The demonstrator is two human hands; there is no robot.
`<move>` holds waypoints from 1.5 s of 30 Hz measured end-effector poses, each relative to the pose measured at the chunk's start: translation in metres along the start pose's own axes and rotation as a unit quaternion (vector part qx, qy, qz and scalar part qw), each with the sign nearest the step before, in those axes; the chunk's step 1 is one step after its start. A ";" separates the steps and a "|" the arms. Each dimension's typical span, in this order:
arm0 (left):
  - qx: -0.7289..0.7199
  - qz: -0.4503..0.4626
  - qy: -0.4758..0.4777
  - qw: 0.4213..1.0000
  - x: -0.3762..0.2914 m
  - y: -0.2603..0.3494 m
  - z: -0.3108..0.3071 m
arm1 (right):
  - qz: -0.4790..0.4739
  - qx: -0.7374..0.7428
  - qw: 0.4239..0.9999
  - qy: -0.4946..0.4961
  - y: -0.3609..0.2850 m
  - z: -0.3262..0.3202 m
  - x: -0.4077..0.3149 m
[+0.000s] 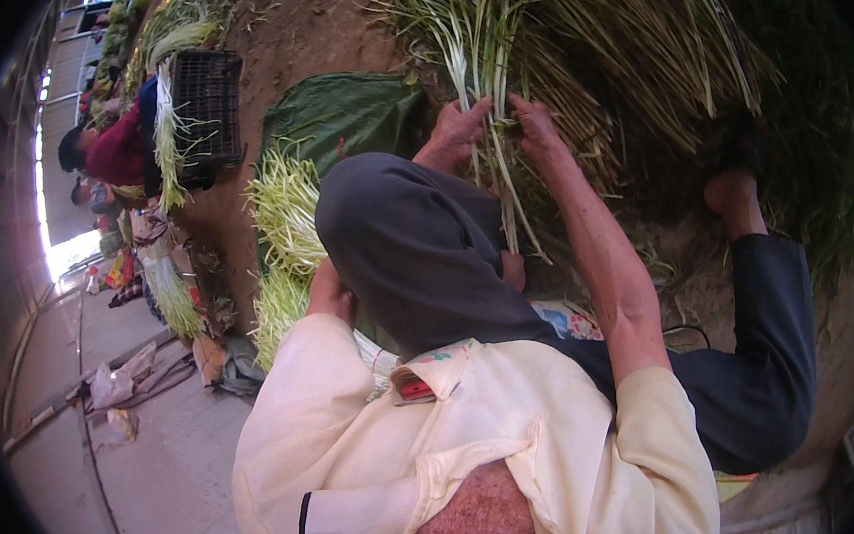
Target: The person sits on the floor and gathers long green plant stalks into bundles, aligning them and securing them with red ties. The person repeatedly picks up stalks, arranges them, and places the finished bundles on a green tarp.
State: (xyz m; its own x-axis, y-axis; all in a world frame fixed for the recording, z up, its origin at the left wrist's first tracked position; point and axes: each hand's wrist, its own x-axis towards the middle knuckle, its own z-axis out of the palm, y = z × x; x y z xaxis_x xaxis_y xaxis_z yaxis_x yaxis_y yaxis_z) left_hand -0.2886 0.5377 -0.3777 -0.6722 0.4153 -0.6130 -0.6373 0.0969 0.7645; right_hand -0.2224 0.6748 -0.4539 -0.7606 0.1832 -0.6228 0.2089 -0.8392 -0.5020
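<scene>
My left hand (459,129) holds several long, pale green-and-white vegetable stalks (499,69) between thumb and fingers. Their leafy tops fan out away from me, and the lower ends hang past my raised left knee. Just to the right, my right hand (534,127) pinches at the edge of the same bunch; its fingertips partly hide what they grip. Beyond both hands spreads a large heap of uncleaned stalks (639,50), with brownish lower ends. Paler, cleaned-looking stalks (288,211) lie in a pile left of my knee, partly covered by my arm.
A green plastic sheet (348,118) lies on the earth floor (304,9) beside the pale pile. Farther left stands a black plastic crate (205,103), with a person in a dark red top (117,145) near it. Crumpled bags (117,386) lie on the paved floor (164,457).
</scene>
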 end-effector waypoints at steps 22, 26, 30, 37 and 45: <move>-0.025 -0.052 0.039 0.998 -0.019 0.012 0.021 | -0.006 -0.123 0.991 -0.056 -0.007 0.000 -0.014; -0.020 -0.067 0.026 0.997 -0.035 0.016 0.036 | 0.004 -0.088 0.990 -0.114 -0.001 -0.007 0.000; -0.014 -0.060 -0.002 0.998 -0.026 0.010 0.017 | 0.028 -0.015 0.992 -0.119 0.000 -0.005 0.006; -0.019 -0.076 0.016 0.997 0.000 0.003 0.002 | -0.004 0.008 0.994 -0.109 -0.014 0.003 -0.006; -0.003 -0.017 -0.057 0.998 -0.015 0.025 0.019 | -0.070 0.043 0.996 0.032 -0.002 0.013 -0.014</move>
State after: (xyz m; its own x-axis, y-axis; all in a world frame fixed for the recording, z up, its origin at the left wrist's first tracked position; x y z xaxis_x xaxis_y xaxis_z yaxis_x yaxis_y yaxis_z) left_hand -0.2870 0.5509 -0.3458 -0.6032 0.5127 -0.6110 -0.6611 0.1072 0.7426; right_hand -0.2205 0.6670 -0.4366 -0.7376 0.3322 -0.5879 0.0480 -0.8427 -0.5363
